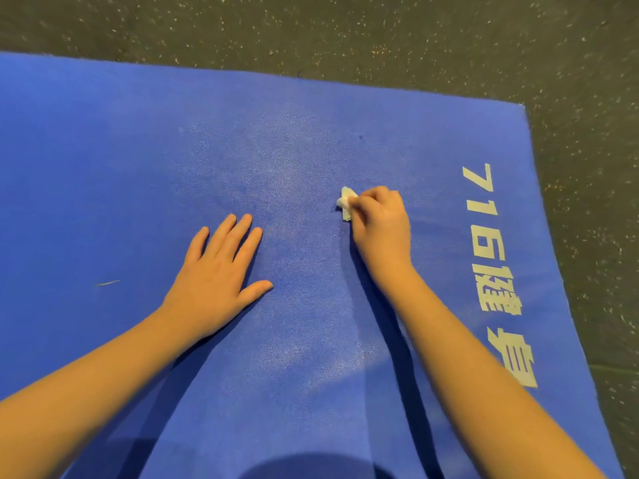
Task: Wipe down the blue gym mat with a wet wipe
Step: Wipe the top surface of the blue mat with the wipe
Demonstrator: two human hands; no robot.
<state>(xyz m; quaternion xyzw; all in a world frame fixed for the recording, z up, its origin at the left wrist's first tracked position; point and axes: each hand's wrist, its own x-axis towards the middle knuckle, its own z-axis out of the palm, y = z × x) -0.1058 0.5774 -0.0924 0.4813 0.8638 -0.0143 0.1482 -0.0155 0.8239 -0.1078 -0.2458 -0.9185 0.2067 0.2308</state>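
Note:
The blue gym mat (121,160) fills most of the view, with white printed characters along its right side. My right hand (380,223) grips a small crumpled white wet wipe (345,202) and holds it down on the mat right of centre; only the wipe's left part shows past my fingers. My left hand (221,271) lies flat on the mat to the left, fingers straight and spread, holding nothing. A damp, lighter sheen covers the mat between and beyond my hands.
Dark speckled rubber floor (449,36) surrounds the mat beyond its far edge and right edge. A thin pale scrap (108,283) lies on the mat left of my left hand. A small dark spot (361,136) marks the mat farther out.

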